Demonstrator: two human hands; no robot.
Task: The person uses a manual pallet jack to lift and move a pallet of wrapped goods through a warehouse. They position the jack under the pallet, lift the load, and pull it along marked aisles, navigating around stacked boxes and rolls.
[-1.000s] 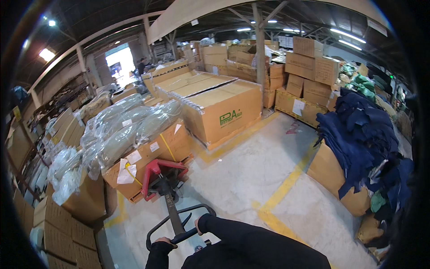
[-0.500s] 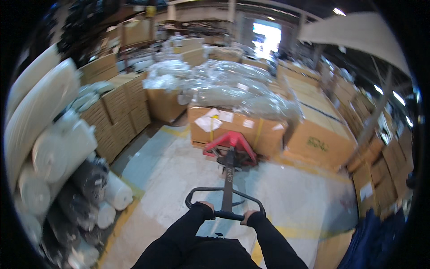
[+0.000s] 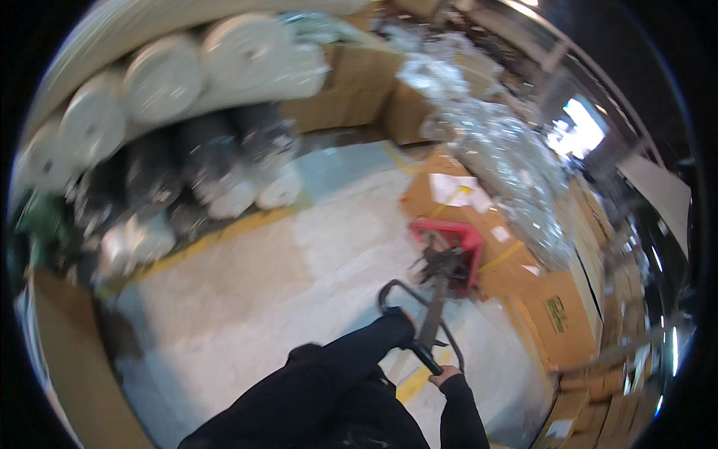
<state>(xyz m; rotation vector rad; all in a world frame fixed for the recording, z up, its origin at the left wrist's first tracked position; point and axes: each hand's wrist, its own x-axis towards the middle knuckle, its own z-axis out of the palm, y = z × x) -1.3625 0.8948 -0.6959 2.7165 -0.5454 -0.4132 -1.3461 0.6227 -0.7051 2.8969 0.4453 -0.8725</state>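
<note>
Both my hands are on the black loop handle (image 3: 423,358) of a red pallet jack (image 3: 473,241). My left hand (image 3: 404,320) wraps the handle's near bar at its left end, partly hidden by the black sleeve. At the bar's right end, my right hand (image 3: 446,375) has its fingers closed round it. A dark shaft (image 3: 433,318) runs from the handle to the jack's red frame. That frame sits against a large cardboard box (image 3: 440,183) with papers stuck on its side and clear plastic-wrapped goods (image 3: 505,168) on top.
Plastic-wrapped white rolls (image 3: 164,78) and dark rolls (image 3: 206,153) are stacked at the left behind a yellow floor line (image 3: 224,233). Another cardboard box (image 3: 561,318) stands right of the load. A cardboard panel (image 3: 71,359) rises at the lower left. Cartons (image 3: 598,408) line the lower right.
My view has swung left and tilted, so the rolls fill more of it. The handle now slants toward the lower right, with both hands still holding it.
</note>
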